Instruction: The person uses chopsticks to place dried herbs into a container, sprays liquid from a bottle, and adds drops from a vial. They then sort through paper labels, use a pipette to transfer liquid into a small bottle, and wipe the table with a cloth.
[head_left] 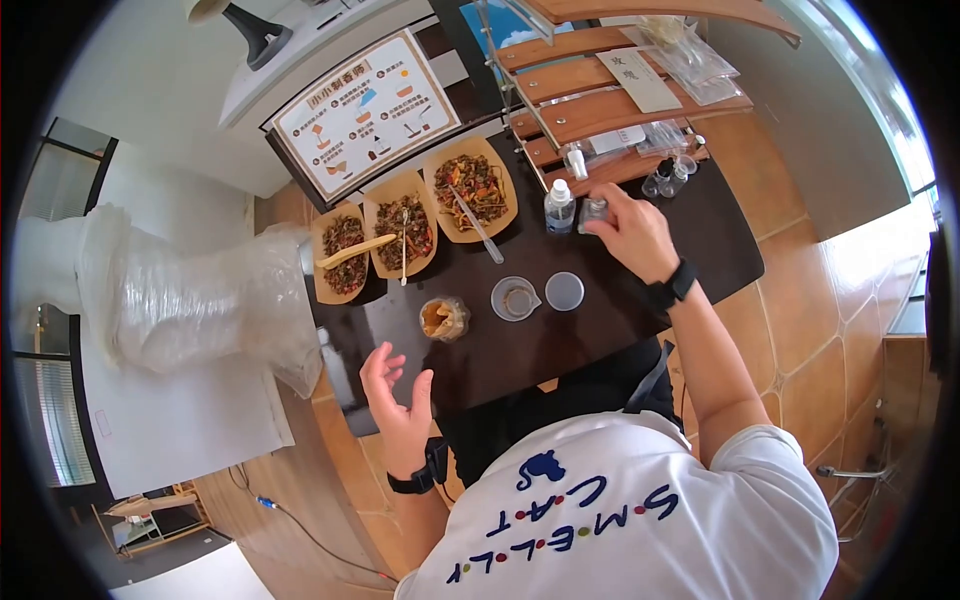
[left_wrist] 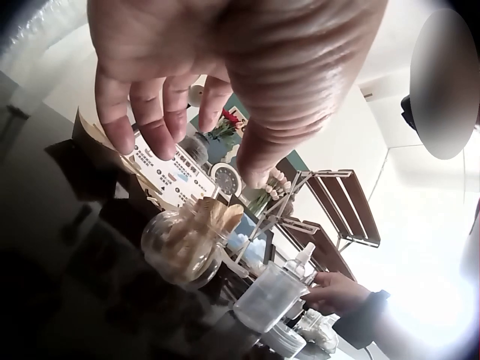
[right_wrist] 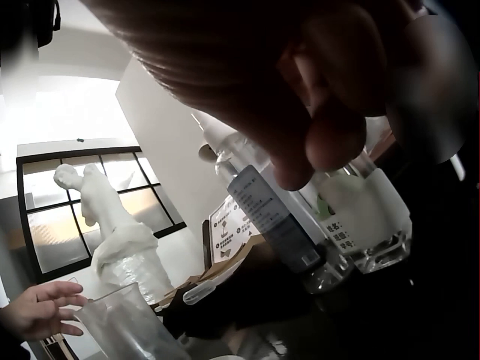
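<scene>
My right hand (head_left: 638, 238) pinches a small clear glass bottle (head_left: 592, 214) by its top, at the back right of the dark table. In the right wrist view the thumb and fingers are at the neck of this labelled bottle (right_wrist: 369, 217). Right beside it stands a clear bottle (head_left: 559, 212) with a white cap and a blue-grey label. My left hand (head_left: 400, 425) hovers palm up at the table's front left edge, fingers relaxed and holding nothing. Nearest to it is a round glass jar (head_left: 444, 320) with thin light-brown pieces inside.
Two clear cups (head_left: 565, 291) stand mid-table. Three paper trays (head_left: 341, 286) of dried plant bits hold wooden tools and a pipette (head_left: 484, 238). Behind them leans a printed sign (head_left: 350, 115). A wooden rack (head_left: 590, 85) rises at the back right, near small glass bottles (head_left: 671, 180). Left stands a wrapped statue (head_left: 190, 290).
</scene>
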